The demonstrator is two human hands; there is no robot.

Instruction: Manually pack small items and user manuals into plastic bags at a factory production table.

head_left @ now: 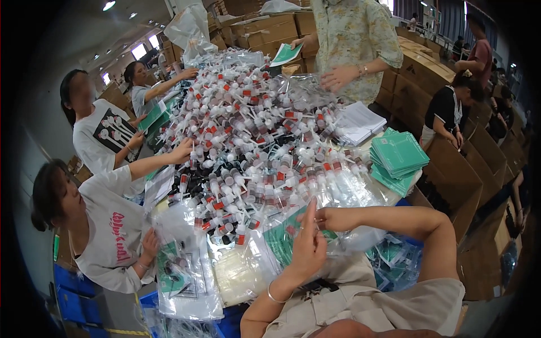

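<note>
Item: clear bag with green booklet, one, at the near middle of the table, just beside and partly under the hands.

Left hand: upright, edge-on, forefinger straight; any grip on the film cannot be told.

Right hand: come in from the right, fingers bent, tips hidden behind the left; spread and hold cannot be told.

Stage, as judged: handling the bag by its film; the next move calls for a sure pinch on thin, slippery plastic.

Beyond: heap of small bottles, pale caps, some red bands. Right: stack of green booklets; farther, white papers. Near left: filled clear bag, beside a co-worker's hand.

Writing: print on booklets and a co-worker's shirt, not transcribed; bottle labels too small to read; brands unrecorded.
</note>
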